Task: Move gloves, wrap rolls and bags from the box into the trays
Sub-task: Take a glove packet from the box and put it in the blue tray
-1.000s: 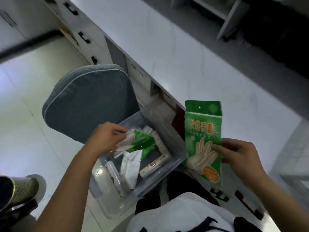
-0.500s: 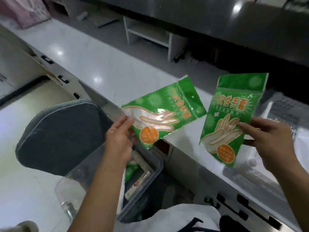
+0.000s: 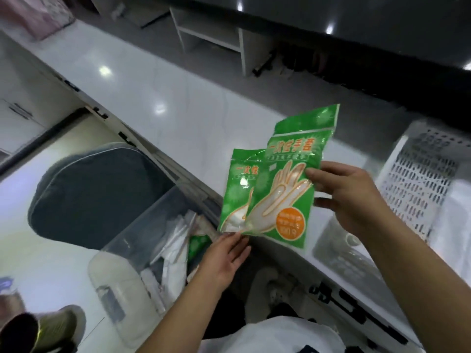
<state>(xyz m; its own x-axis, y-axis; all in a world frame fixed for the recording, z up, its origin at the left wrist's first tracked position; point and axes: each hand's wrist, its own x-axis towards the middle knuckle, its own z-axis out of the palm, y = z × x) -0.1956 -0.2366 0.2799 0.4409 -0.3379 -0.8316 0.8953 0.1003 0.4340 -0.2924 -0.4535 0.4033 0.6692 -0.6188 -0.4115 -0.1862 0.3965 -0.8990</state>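
Two green glove packets overlap above the counter edge. My right hand (image 3: pixel 349 197) grips the front glove packet (image 3: pixel 288 194) by its right side, thumb across the printed hand. The rear glove packet (image 3: pixel 235 189) sticks out to the left behind it, and my left hand (image 3: pixel 226 256) pinches its bottom edge with the fingertips. Below, on the floor, stands the clear plastic box (image 3: pixel 132 233) with white bags, wrap rolls and another green packet (image 3: pixel 197 247) inside. A white perforated tray (image 3: pixel 420 179) sits on the counter to the right, with a translucent tray (image 3: pixel 328 250) nearer me.
The white counter (image 3: pixel 165 103) runs diagonally from upper left to lower right, with black drawer handles (image 3: pixel 356 314) along its front. A grey cushioned chair (image 3: pixel 96 194) stands left of the box. A shoe (image 3: pixel 51 329) is at the bottom left.
My left hand brought its glove packet rightward and tucked it behind the packet in my right hand. The view swung right, so the trays now show.
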